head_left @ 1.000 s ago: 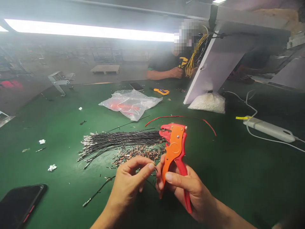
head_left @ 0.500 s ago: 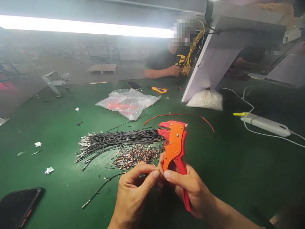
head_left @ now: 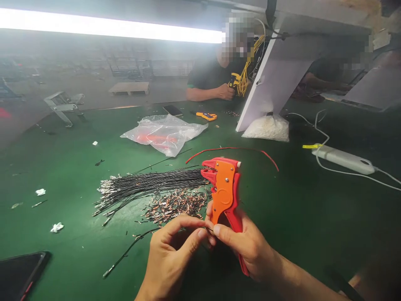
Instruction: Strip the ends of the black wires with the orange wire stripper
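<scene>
My right hand [head_left: 247, 242] grips an orange and red wire stripper [head_left: 226, 184], its jaws pointing left over the table. The right thumb and a fingertip also press together on a thin dark wire end. My left hand [head_left: 175, 251] meets them there, thumb and forefinger curled close together around the end. A black wire [head_left: 125, 253] with a metal terminal runs from the lower left and passes behind my left hand, which hides part of it. Beyond the hands lies a bundle of black wires [head_left: 156, 182] with metal terminals. Nearer sits a pile of stripped wire scraps [head_left: 178, 205].
A clear plastic bag [head_left: 166, 133] with red contents, a red wire [head_left: 232, 148], a yellow tool [head_left: 206, 116] and a white power strip [head_left: 344, 159] lie on the green table [head_left: 297, 217]. A phone [head_left: 23, 274] is front left. Across the table, a person [head_left: 209, 77] holds a yellow tool.
My left thumb and forefinger have loosened slightly at the wire end. The view has shifted a little, so everything sits slightly further left. The stripper stays in my right hand.
</scene>
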`<state>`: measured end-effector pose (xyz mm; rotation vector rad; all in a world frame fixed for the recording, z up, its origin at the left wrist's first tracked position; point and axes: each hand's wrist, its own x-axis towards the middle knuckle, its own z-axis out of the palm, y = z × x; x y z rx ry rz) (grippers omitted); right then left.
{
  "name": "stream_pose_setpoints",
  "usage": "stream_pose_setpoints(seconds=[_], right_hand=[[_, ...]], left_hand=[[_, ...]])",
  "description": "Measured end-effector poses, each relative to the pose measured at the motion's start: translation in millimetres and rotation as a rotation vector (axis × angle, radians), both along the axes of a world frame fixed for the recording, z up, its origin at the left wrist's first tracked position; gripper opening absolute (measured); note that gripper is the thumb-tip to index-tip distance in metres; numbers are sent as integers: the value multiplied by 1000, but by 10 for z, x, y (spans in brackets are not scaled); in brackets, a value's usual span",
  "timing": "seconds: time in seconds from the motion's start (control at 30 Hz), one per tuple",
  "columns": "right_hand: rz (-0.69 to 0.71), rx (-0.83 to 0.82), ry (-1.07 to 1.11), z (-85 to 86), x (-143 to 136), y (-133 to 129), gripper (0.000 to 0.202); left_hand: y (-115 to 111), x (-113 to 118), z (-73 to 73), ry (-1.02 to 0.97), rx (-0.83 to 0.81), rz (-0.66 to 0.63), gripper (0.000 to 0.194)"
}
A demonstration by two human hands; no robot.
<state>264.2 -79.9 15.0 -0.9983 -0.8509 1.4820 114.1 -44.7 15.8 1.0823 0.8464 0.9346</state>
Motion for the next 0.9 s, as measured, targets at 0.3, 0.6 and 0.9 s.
stream_pose_setpoints(seconds=[0.3,0.6,0.9], right_hand=[[53,18,75,50,-29,-34,29],[304,0,736,-103,-219,-94,43],[387,-22,728,-219,-233,-138,53]], left_hand=[[18,-188,12,483,952,112,19],[110,-366,10,825,1520,774,16],[63,-351,127,863,1546,715,16]])
